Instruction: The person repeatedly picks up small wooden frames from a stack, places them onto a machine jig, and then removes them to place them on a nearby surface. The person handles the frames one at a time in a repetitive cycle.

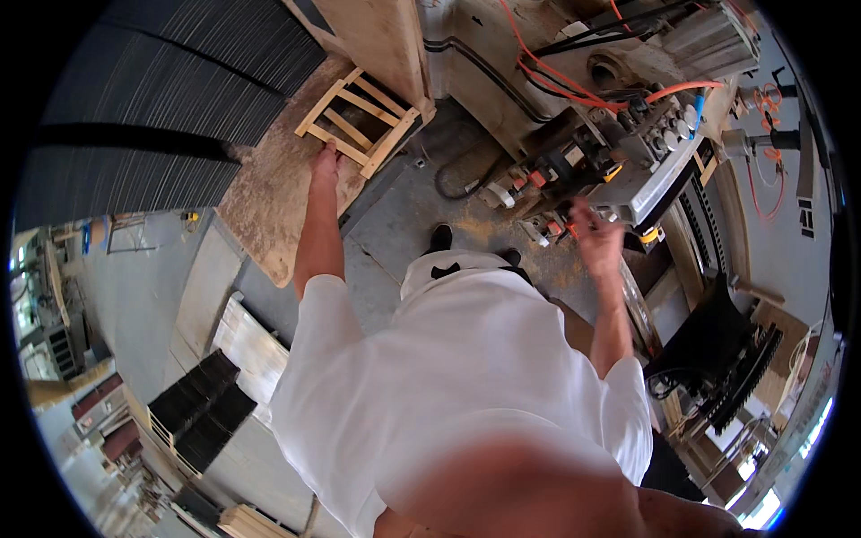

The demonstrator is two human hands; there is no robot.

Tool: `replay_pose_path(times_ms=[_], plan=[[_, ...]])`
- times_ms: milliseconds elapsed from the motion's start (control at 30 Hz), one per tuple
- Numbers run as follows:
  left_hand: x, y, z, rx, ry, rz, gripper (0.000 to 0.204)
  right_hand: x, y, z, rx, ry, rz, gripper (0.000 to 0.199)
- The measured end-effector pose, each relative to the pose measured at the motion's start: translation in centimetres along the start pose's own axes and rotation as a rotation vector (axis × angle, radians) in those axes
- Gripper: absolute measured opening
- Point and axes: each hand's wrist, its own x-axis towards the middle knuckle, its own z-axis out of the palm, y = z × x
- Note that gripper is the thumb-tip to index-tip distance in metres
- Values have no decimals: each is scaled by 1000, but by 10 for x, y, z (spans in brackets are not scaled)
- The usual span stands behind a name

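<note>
Reaching up toward eleven o'clock, the left hand [326,163] grips the near rail of a small wooden slatted frame [357,121], fingers curled over its edge; the frame lies flat on a worn plywood board [269,202]; just beyond it, at twelve o'clock, stands an upright wooden panel [381,40]; at ten o'clock a big stack of dark thin sheets [152,99] fills the corner. The right hand [596,238], at two o'clock, hangs loosely open and blurred, holding nothing, just beside the machine's control panel [628,170] with its buttons and orange hoses [556,76].
</note>
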Motion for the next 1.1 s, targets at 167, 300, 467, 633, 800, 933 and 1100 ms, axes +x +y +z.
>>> replay_pose_path(times_ms=[167, 300, 467, 633, 800, 933, 1100], plan=[[47, 4, 30, -10, 32, -58, 31, -81, 125, 71, -283, -259, 337, 27], [41, 10, 50, 73, 17, -21, 32, -159, 191, 91, -91, -227, 617, 25], [37, 5, 30, 353, 142, 231, 32, -219, 274, 73, 857, -163, 1034, 18], [-48, -22, 72, 569, -96, 914, 26, -210, 237, 99, -141, 22, 671, 19], [-141, -94, 110, 702, -717, 824, 17, -136, 68, -2, -313, 275, 516, 33], [-169, -166, 143, 793, -1148, 345, 21, -145, -24, -115, -672, 435, 332, 27], [-210, -201, 186, 915, -1334, 133, 26, -275, -111, -292, -1308, 790, 383, 23]])
